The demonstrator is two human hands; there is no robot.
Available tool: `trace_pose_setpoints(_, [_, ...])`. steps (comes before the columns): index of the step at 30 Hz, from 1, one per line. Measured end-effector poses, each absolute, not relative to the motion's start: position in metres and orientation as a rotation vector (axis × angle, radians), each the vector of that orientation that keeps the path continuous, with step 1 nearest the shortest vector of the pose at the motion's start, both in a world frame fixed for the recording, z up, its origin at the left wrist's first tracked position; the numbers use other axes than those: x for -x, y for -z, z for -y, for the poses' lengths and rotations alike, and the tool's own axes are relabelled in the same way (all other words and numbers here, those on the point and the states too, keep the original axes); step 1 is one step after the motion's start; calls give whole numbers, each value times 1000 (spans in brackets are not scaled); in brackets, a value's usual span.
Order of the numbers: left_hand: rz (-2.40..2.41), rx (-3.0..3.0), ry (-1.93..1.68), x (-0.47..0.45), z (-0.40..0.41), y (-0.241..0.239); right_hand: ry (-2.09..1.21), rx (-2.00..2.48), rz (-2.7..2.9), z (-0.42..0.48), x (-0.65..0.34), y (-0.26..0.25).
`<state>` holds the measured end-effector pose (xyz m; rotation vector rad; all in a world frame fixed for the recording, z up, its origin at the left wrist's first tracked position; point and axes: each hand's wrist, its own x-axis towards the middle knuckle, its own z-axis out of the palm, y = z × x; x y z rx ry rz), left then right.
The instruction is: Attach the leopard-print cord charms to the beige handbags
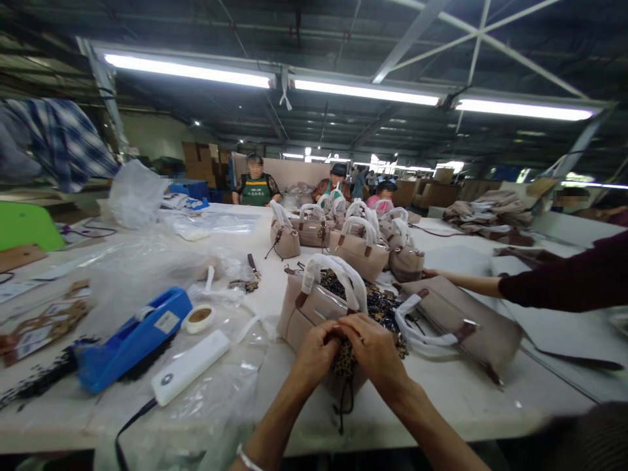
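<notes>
My left hand (pixel 316 353) and my right hand (pixel 375 350) are closed together at the front of a beige handbag (pixel 309 307) that stands on the white table (pixel 466 399). Both pinch a leopard-print fabric piece (pixel 346 363) with a dark cord hanging below it. The bag's handles are wrapped in white. Leopard-print material (pixel 377 304) lies just behind the bag. A second beige handbag (pixel 461 320) lies flat to the right.
A blue tape dispenser (pixel 130 337), a tape roll (pixel 199 318), a white power bank (pixel 189 366) and clear plastic bags lie at left. Several beige handbags (pixel 358 248) stand further back. A co-worker's arm in a dark sleeve (pixel 554 281) reaches in from the right. Other people sit at the far end.
</notes>
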<state>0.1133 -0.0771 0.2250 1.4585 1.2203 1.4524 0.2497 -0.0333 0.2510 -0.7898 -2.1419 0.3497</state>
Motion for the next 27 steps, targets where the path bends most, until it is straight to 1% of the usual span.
trace_pose_setpoints(2, [-1261, -1400, -1456, -116, 78, -224, -568, 866, 2045, 36, -250, -255])
trace_pose_setpoints(6, [-1345, -1326, -1399, -118, 78, -220, -1144, 1024, 1796, 42, -254, -265])
trace_pose_setpoints(7, [-1367, -1334, -1364, -117, 78, -219, -1236, 1025, 1742, 43, -256, -268])
trace_pose_setpoints(9, [-1367, -1334, -1309, -114, 79, -220, -1308, 1012, 1700, 44, -261, -272])
trace_pose_setpoints(12, [-1279, -1263, -1283, -109, 80, -223, -1180, 1069, 1829, 44, -271, -274])
trace_pose_setpoints(15, [-1223, -1166, -1277, -106, 80, -224, -908, 1098, 2041, 45, -279, -271])
trace_pose_setpoints(19, [-1101, -1005, -1265, -102, 80, -221, -490, 930, 2266, 45, -285, -262])
trace_pose_setpoints(21, [-1050, -940, -1249, -101, 80, -219, -351, 884, 2321, 45, -285, -258])
trace_pose_setpoints(24, [-1024, -909, -1238, -99, 79, -216, -267, 900, 2322, 46, -285, -254])
trace_pose_setpoints(27, [-1025, -924, -1239, -99, 79, -215, -273, 916, 2267, 48, -283, -255])
